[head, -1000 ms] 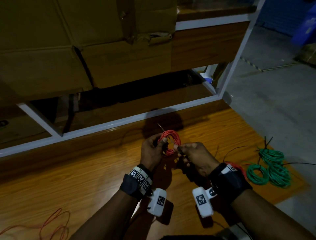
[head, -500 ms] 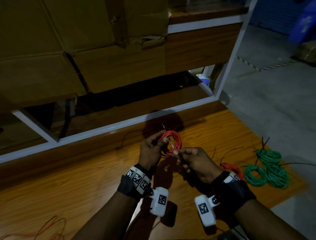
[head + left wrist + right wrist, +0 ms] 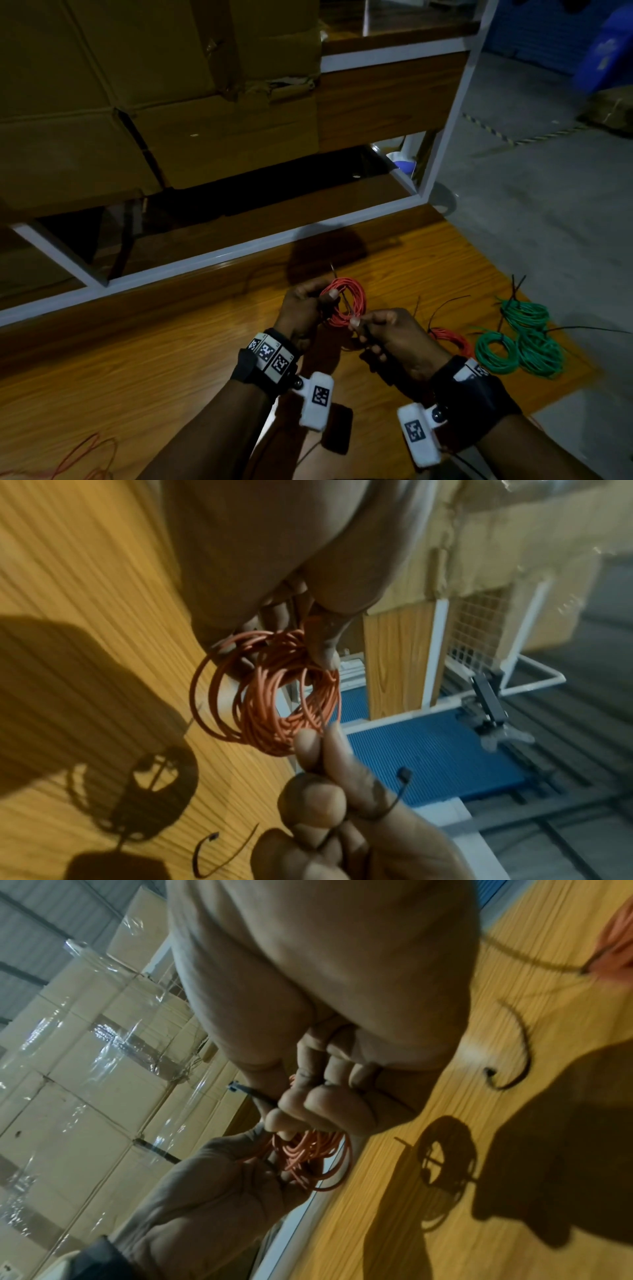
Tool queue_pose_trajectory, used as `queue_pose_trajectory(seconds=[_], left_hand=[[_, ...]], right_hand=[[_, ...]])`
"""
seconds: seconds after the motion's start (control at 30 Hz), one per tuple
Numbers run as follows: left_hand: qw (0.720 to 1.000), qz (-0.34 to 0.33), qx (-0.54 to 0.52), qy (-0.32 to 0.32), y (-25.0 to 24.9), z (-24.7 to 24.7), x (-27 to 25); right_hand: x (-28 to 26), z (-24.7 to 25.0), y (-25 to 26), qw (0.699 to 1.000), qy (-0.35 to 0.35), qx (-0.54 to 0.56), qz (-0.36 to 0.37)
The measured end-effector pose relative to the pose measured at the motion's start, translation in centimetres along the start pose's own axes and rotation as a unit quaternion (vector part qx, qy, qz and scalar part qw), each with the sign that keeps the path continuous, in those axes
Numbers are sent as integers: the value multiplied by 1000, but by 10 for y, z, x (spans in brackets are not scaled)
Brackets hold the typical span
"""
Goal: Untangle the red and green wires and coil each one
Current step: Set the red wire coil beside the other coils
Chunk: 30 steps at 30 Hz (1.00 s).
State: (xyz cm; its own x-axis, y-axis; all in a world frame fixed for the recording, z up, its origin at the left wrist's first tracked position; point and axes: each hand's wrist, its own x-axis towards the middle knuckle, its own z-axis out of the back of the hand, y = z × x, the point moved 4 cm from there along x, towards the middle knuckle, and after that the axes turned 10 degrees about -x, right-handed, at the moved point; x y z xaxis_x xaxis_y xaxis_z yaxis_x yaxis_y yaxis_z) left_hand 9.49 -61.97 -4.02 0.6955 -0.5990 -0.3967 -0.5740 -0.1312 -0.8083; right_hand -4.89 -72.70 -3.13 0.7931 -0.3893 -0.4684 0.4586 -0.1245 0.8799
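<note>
Above the wooden table, my left hand (image 3: pixel 325 298) holds a small coil of red wire (image 3: pixel 346 301), thumb on its near side. A thin black cable tie (image 3: pixel 394 800) runs through the coil (image 3: pixel 274 696), and my right hand (image 3: pixel 356 322) pinches it just right of the coil. In the right wrist view the tie's head (image 3: pixel 236 1087) sticks out past my curled fingers (image 3: pixel 308 1104). Several coiled green wires (image 3: pixel 524 342) lie on the table at the right. Another red coil (image 3: pixel 450 339) lies partly hidden behind my right wrist.
Loose red wire (image 3: pixel 78 459) trails at the table's near left corner. Spare black ties (image 3: pixel 219 856) lie on the wood near my hands. A white-framed shelf (image 3: pixel 205 257) with cardboard boxes (image 3: pixel 171 120) rises behind the table. The table's right edge (image 3: pixel 582 387) drops to a concrete floor.
Almost nothing: both hands keep their hold on the red coil and the tie, and the view has shifted slightly.
</note>
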Motion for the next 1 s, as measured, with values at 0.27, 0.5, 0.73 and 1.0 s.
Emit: queue_pose_trajectory(seconds=[0.27, 0.5, 0.73, 1.0], left_hand=[[998, -52, 22, -2, 12, -28, -1], [996, -79, 44, 21, 19, -55, -5], [992, -71, 72, 69, 33, -91, -12], [990, -49, 91, 92, 39, -105, -22]], right_hand=[[-15, 33, -3, 997, -48, 44, 36], [-63, 63, -8, 980, -163, 29, 111], [-116, 72, -5, 925, -291, -102, 223], [-130, 57, -18, 871, -419, -137, 217]])
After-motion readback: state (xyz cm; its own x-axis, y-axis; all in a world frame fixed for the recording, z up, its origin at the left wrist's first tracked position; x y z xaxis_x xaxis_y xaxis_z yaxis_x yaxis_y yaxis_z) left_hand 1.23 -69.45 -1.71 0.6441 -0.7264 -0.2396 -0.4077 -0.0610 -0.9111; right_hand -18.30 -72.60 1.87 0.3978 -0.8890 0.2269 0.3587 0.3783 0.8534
